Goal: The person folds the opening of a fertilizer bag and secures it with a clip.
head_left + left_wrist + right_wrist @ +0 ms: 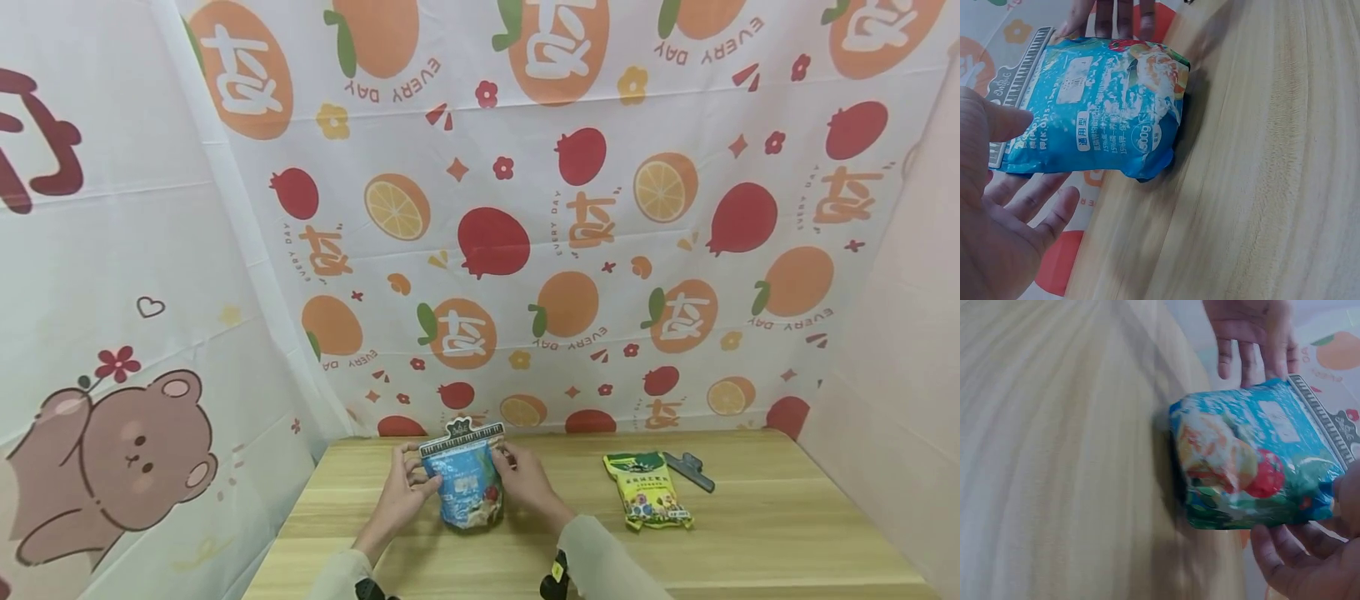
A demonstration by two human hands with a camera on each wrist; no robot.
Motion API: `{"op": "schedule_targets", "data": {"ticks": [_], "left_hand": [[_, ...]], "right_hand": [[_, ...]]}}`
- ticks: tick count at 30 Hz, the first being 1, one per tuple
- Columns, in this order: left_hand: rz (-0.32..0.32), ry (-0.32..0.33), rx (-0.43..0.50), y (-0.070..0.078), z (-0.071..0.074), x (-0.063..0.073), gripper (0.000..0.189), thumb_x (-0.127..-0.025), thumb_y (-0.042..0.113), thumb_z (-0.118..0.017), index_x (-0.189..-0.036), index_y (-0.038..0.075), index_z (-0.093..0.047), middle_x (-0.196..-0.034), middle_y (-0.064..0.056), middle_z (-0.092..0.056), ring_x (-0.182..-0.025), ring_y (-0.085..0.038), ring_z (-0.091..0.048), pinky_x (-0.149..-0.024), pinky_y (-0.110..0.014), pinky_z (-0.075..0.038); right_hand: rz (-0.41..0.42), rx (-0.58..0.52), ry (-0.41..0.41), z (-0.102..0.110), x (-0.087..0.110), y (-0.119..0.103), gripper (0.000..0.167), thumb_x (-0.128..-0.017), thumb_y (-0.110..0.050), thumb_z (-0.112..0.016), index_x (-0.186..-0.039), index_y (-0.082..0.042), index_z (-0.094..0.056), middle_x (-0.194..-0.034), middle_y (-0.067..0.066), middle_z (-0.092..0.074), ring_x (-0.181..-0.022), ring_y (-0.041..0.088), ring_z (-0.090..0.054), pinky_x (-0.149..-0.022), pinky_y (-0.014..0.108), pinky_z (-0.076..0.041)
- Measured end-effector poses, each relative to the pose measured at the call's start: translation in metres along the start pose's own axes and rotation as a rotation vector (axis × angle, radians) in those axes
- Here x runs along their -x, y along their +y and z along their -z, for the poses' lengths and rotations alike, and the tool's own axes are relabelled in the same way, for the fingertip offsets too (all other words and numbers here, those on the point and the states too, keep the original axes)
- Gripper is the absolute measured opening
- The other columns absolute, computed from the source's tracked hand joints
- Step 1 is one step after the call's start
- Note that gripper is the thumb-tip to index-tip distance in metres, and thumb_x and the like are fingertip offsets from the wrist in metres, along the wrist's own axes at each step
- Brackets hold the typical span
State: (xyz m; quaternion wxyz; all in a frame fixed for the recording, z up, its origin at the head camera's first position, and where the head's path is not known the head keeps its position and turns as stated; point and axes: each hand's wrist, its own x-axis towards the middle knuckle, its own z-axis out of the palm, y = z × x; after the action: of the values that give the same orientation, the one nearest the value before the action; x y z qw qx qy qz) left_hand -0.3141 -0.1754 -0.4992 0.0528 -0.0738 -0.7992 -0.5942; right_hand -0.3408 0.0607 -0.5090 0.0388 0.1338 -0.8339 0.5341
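Note:
A blue plastic bag (467, 492) with vegetable pictures and white print is held up between both hands, close over the wooden tabletop. Across its folded top sits a long clip (459, 440) with a piano-key pattern and a crown-shaped tab. My left hand (403, 493) pinches the bag's left upper side, thumb on the printed front (1091, 106) and fingers behind. On the opposite side my right hand (531, 482) grips the upper edge near the clip's end, its fingers (1279, 550) reaching behind the bag.
Right of the hands, a yellow-green bag (647, 492) with flower pictures lies on the wooden table (765, 533). A dark grey clip (692, 473) lies beside its upper right edge. Fruit-printed cloth (495, 308) hangs behind the table, and a bear-printed cloth (135, 450) hangs at left.

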Motion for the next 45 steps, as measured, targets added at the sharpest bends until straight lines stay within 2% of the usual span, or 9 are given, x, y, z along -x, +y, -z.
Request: {"op": "schedule_targets", "data": {"ticks": [3, 8, 11, 15, 23, 33, 36, 41, 45], "left_hand": [[0.007, 0.003, 0.002, 0.000, 0.000, 0.000, 0.067, -0.094, 0.005, -0.068, -0.145, 0.004, -0.024, -0.138, -0.033, -0.054, -0.111, -0.039, -0.066, -0.082, -0.038, -0.057], [-0.001, 0.005, 0.010, -0.001, 0.000, -0.003, 0.069, -0.094, 0.005, -0.068, -0.147, 0.004, -0.025, -0.138, -0.034, -0.053, -0.113, -0.042, -0.065, -0.088, -0.044, -0.058], [0.003, 0.005, 0.017, -0.001, 0.000, -0.003, 0.070, -0.093, 0.005, -0.069, -0.148, 0.004, -0.025, -0.140, -0.034, -0.052, -0.115, -0.044, -0.064, -0.089, -0.045, -0.058], [0.011, 0.004, 0.018, -0.002, 0.001, -0.001, 0.073, -0.093, 0.005, -0.070, -0.150, 0.004, -0.024, -0.144, -0.035, -0.049, -0.118, -0.047, -0.062, -0.091, -0.047, -0.058], [0.003, -0.007, 0.032, -0.005, 0.002, 0.000, 0.078, -0.093, 0.002, -0.067, -0.154, 0.001, -0.019, -0.145, -0.039, -0.044, -0.119, -0.053, -0.060, -0.091, -0.050, -0.058], [0.021, 0.012, 0.009, -0.006, 0.002, 0.003, 0.080, -0.092, 0.001, -0.067, -0.156, 0.000, -0.019, -0.146, -0.041, -0.041, -0.112, -0.047, -0.065, -0.085, -0.046, -0.060], [0.029, 0.019, -0.007, -0.006, 0.003, 0.005, 0.080, -0.092, 0.001, -0.068, -0.155, -0.001, -0.020, -0.146, -0.041, -0.041, -0.110, -0.046, -0.066, -0.085, -0.046, -0.060], [0.034, 0.021, -0.029, -0.007, 0.004, 0.007, 0.084, -0.090, 0.003, -0.071, -0.156, -0.003, -0.019, -0.145, -0.041, -0.043, -0.110, -0.046, -0.066, -0.086, -0.047, -0.060], [0.051, 0.021, -0.039, -0.010, 0.006, 0.007, 0.088, -0.089, 0.006, -0.074, -0.156, -0.004, -0.018, -0.145, -0.041, -0.042, -0.110, -0.046, -0.066, -0.086, -0.047, -0.060]], "right_hand": [[-0.034, -0.005, -0.066, -0.003, 0.006, -0.001, 0.054, -0.106, -0.037, -0.052, -0.148, -0.004, -0.047, -0.126, 0.020, -0.067, -0.117, 0.035, -0.065, -0.098, 0.051, -0.055], [-0.071, 0.012, -0.188, -0.005, 0.014, 0.000, 0.077, -0.100, -0.035, -0.064, -0.159, -0.006, -0.025, -0.150, 0.025, -0.050, -0.139, 0.044, -0.048, -0.115, 0.064, -0.036], [-0.062, 0.036, -0.234, -0.007, 0.017, 0.004, 0.085, -0.093, -0.029, -0.073, -0.158, -0.005, -0.023, -0.145, 0.026, -0.054, -0.135, 0.045, -0.051, -0.114, 0.065, -0.036], [-0.027, 0.065, -0.240, -0.011, 0.020, 0.009, 0.086, -0.089, -0.024, -0.077, -0.156, -0.002, -0.027, -0.139, 0.025, -0.059, -0.129, 0.044, -0.056, -0.112, 0.064, -0.039], [-0.038, 0.055, -0.243, -0.015, 0.025, 0.013, 0.092, -0.094, -0.030, -0.073, -0.159, 0.005, -0.017, -0.148, 0.030, -0.050, -0.139, 0.046, -0.048, -0.117, 0.062, -0.035], [-0.081, 0.043, -0.240, -0.021, 0.030, 0.010, 0.098, -0.096, -0.036, -0.070, -0.157, 0.011, -0.009, -0.155, 0.035, -0.038, -0.144, 0.048, -0.040, -0.118, 0.061, -0.032], [-0.073, 0.040, -0.245, -0.022, 0.031, 0.008, 0.097, -0.096, -0.035, -0.070, -0.158, 0.010, -0.011, -0.152, 0.035, -0.042, -0.140, 0.046, -0.046, -0.116, 0.061, -0.035], [-0.084, 0.032, -0.258, -0.024, 0.031, 0.007, 0.090, -0.096, -0.036, -0.070, -0.160, 0.001, -0.019, -0.146, 0.027, -0.054, -0.126, 0.032, -0.057, -0.111, 0.058, -0.043], [-0.072, 0.034, -0.239, -0.029, 0.030, 0.009, 0.076, -0.095, -0.038, -0.070, -0.154, -0.003, -0.038, -0.131, 0.018, -0.066, -0.110, 0.023, -0.062, -0.099, 0.049, -0.052]]}}
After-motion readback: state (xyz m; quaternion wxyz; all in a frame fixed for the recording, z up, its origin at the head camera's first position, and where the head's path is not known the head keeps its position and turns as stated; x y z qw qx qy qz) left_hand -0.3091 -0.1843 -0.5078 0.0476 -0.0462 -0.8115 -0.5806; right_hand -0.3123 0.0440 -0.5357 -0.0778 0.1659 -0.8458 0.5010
